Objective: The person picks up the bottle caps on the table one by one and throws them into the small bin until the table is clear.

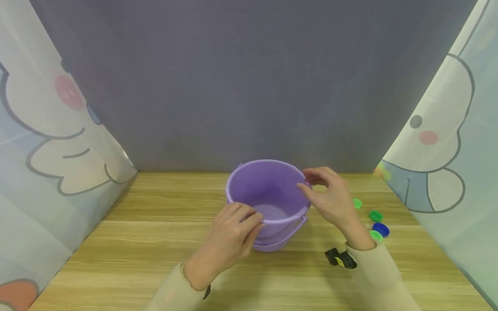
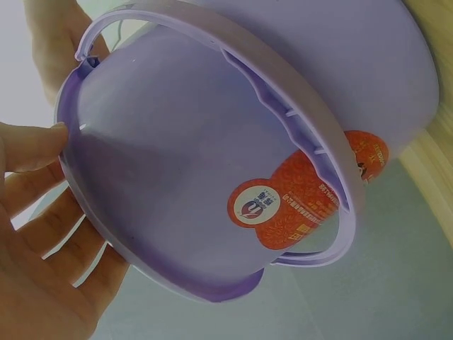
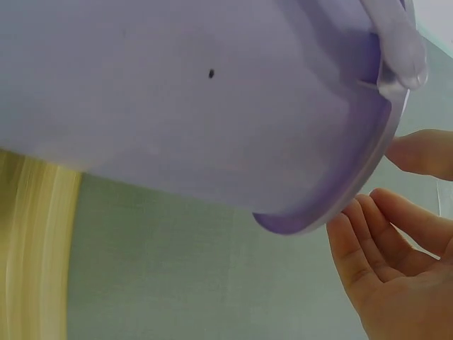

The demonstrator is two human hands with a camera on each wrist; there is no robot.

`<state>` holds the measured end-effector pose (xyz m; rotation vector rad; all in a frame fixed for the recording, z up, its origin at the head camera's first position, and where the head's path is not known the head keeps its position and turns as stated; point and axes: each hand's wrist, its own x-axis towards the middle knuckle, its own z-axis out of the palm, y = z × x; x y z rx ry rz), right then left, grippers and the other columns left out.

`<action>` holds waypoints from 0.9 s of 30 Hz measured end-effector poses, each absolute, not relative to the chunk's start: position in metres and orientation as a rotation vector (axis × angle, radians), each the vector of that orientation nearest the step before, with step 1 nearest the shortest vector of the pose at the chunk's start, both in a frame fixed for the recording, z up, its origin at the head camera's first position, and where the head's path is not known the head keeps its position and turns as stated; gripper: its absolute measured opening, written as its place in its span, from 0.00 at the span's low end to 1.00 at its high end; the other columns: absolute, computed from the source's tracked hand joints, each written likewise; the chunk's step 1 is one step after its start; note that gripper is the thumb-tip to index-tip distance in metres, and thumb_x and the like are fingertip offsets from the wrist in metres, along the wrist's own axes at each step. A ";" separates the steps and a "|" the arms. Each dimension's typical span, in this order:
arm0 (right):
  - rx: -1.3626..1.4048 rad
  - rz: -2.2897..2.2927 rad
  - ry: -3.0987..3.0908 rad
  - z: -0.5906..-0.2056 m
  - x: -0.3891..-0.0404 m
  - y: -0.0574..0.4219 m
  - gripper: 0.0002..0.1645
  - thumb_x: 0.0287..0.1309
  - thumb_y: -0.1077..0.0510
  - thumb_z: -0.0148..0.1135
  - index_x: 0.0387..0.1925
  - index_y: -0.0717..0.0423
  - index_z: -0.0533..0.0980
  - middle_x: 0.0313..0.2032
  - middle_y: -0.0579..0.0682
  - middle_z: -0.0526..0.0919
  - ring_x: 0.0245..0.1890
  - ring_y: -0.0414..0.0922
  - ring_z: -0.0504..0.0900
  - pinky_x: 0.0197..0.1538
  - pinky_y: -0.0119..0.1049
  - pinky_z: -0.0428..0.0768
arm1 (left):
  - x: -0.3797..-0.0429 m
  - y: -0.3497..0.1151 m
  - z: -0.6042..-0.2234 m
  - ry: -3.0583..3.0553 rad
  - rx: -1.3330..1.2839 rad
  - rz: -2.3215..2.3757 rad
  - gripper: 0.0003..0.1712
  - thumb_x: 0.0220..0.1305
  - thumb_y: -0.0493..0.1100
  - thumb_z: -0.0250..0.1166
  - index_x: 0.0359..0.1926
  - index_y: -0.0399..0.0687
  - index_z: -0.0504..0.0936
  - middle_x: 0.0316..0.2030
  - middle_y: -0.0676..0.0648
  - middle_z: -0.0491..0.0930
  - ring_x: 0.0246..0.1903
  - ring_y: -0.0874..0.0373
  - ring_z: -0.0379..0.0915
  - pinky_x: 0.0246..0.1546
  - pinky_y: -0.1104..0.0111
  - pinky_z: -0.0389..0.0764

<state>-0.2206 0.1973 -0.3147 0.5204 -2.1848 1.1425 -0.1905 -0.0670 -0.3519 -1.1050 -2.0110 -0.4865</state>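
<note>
A purple plastic bucket [image 1: 268, 235] stands upright on the wooden table, its inside visible from above. My left hand [image 1: 233, 229] grips the near left part of its rim. In the left wrist view the left thumb [image 2: 35, 145] lies against the rim, and the other fingers reach behind it. At the right side of the rim is my right hand [image 1: 330, 196], thumb and fingers spread apart. The right wrist view shows the right fingers [image 3: 379, 234] loosely bent close to the rim; firm contact cannot be told. The bucket's handle [image 2: 283, 85] hangs down along its outer wall.
Right of the bucket lie several small round plastic lids, among them a blue lid [image 1: 381, 229] and a dark green lid [image 1: 375, 216]. A black strap [image 1: 340, 258] shows by the right sleeve. A grey panel [image 1: 249, 86] rises behind the table [image 1: 171, 216].
</note>
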 end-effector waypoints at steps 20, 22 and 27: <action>0.329 1.037 -2.326 -0.325 -0.214 0.227 0.20 0.57 0.60 0.73 0.51 0.63 0.82 0.47 0.55 0.85 0.46 0.51 0.82 0.52 0.31 0.75 | -0.190 -0.067 -0.352 -2.019 -1.102 -0.502 0.05 0.69 0.43 0.64 0.37 0.47 0.84 0.36 0.51 0.81 0.40 0.53 0.77 0.44 0.62 0.79; 0.323 1.030 -2.334 -0.327 -0.214 0.230 0.20 0.58 0.59 0.72 0.51 0.64 0.82 0.47 0.56 0.85 0.46 0.51 0.81 0.52 0.31 0.74 | -0.190 -0.067 -0.352 -2.018 -1.101 -0.502 0.05 0.69 0.43 0.64 0.37 0.47 0.84 0.36 0.51 0.81 0.40 0.53 0.77 0.44 0.62 0.79; 0.308 1.031 -2.357 -0.330 -0.213 0.236 0.21 0.58 0.59 0.72 0.52 0.65 0.82 0.47 0.58 0.85 0.47 0.51 0.81 0.52 0.29 0.73 | -0.190 -0.066 -0.351 -2.021 -1.103 -0.499 0.04 0.67 0.42 0.65 0.37 0.47 0.84 0.36 0.51 0.81 0.40 0.53 0.77 0.44 0.62 0.79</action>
